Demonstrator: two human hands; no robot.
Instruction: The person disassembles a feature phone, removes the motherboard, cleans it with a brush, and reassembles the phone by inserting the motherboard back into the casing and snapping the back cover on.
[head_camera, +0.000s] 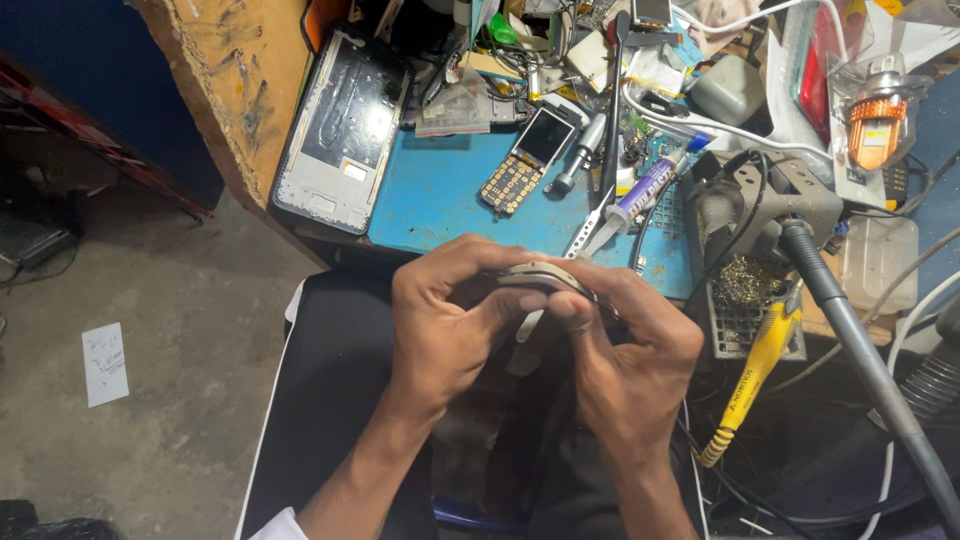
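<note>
— What are the hands doing, from where you're standing?

— Looking down from the head view, both are gripping one small thing. The left hand is curling around a thin, flat, silvery part, fingers clenched on its near end. The right hand is pinching the other end, thumb pressing up beside the left thumb.

— Where's that part sitting?

— It's not sitting; it's being held in the air over the person's lap, just in front of the counter edge.

— And around it?

— A keypad phone is lying on the blue mat, screen up. A phone frame is lying to its left, overhanging the edge. A syringe is lying near the right hand, and a yellow-handled tool is hanging down beside the right wrist.
</note>
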